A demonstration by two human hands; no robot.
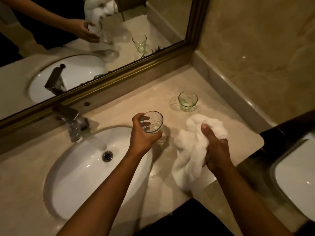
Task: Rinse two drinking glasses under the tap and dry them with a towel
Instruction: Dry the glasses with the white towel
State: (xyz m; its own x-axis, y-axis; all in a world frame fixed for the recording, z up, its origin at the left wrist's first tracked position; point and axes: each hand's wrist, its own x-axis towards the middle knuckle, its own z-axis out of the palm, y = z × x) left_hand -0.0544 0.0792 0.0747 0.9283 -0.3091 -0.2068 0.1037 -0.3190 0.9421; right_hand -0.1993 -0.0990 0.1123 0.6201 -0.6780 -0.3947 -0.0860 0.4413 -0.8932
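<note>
The person's left hand is gripping a clear ribbed drinking glass, fingers curled round its wall from the far side and the thumb closing on the near side, holding it upright just above the pale marble counter at the right rim of the white oval basin. The right hand is clutching a bunched white terry towel, fingers closed into the cloth, with the loose folds trailing down over the counter's front edge below the wrist. Beyond that hand, well apart from the held glass, a second clear glass with a greenish tint is standing upright on the counter. To the left of the left hand, past the basin rim, the chrome tap is standing; whether water is running cannot be told.

The held glass is looking light, rigid and breakable, and probably slick if wet, so a firm wrap around the ribbed wall is suiting it better than a pinch at the thin rim. The towel is soft and limp, and probably wants pushing into the bowl while the other hand is turning the glass. A slip onto marble would likely crack it.
</note>
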